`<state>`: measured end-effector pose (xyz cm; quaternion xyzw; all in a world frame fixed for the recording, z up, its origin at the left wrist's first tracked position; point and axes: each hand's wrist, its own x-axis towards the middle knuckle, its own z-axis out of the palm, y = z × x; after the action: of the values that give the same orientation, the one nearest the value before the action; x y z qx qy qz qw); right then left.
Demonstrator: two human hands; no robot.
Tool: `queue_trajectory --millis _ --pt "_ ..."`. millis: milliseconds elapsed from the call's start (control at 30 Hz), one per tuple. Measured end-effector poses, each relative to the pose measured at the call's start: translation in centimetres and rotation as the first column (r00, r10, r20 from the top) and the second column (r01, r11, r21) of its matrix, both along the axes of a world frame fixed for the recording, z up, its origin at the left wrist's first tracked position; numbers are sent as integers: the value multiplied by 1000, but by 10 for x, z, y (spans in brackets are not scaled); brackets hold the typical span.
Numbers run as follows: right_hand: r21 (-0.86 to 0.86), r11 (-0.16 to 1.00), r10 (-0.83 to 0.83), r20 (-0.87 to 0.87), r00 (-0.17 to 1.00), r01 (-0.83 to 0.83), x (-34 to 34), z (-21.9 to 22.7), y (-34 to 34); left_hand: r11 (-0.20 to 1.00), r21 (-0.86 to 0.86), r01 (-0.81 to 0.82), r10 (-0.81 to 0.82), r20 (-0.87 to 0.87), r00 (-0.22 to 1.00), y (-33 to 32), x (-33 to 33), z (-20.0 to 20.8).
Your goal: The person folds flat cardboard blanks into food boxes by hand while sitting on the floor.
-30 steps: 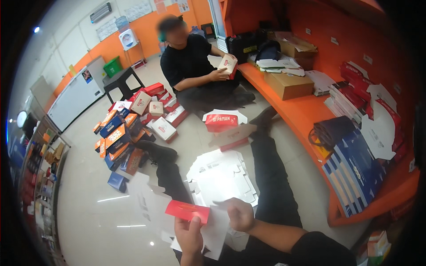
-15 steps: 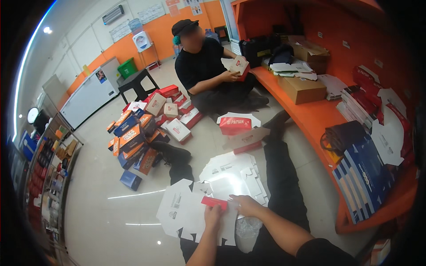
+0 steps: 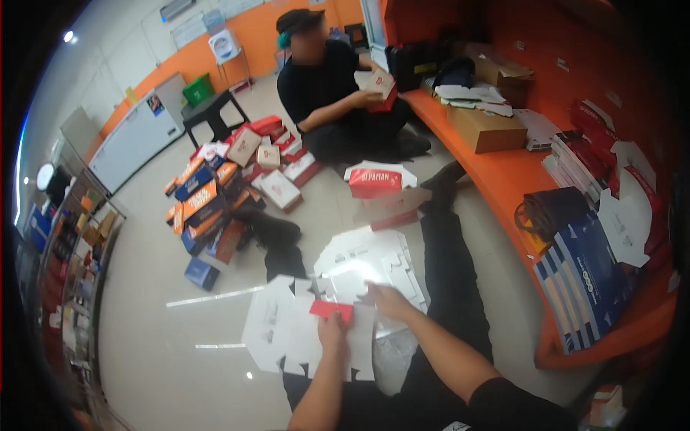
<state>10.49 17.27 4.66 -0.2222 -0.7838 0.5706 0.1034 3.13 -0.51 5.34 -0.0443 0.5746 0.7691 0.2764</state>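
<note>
Edging the loose, seemingly empty right hand point(image 3: 389, 301) forward; pinching a red rectangular cardboard flap point(image 3: 330, 309) in the left hand point(image 3: 333, 333) over a white notched cardboard sheet point(image 3: 298, 341) across the left leg point(image 3: 285, 263); probably folding, calling for a crease.

Looks like back room of food shop, doubling as packing area! Far left, long white chest freezer point(image 3: 136, 136) by orange-and-white wall point(image 3: 262, 47); water dispenser point(image 3: 224, 47) and green bin point(image 3: 196, 90) close by. Left edge, shelving point(image 3: 75, 287) crammed with goods. On pale tiled floor point(image 3: 158, 258), heap of made-up boxes point(image 3: 279, 189), red, cream, blue, orange; flat white carton sheets point(image 3: 287, 334) nearer. Right side, long orange bench point(image 3: 503, 170) loaded with cardboard boxes point(image 3: 492, 133), flat blue cartons point(image 3: 586, 276)!
</note>
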Motion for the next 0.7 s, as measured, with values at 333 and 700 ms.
queue_trajectory --millis 333,700 --pt "56 998 16 233 972 -29 8 28 -10 981 184 -57 56 15 998 -9 -1 -3" --pt "-562 786 342 48 939 -257 32 32 -13 951 305 42 4 -148 989 -10 -1 -1"
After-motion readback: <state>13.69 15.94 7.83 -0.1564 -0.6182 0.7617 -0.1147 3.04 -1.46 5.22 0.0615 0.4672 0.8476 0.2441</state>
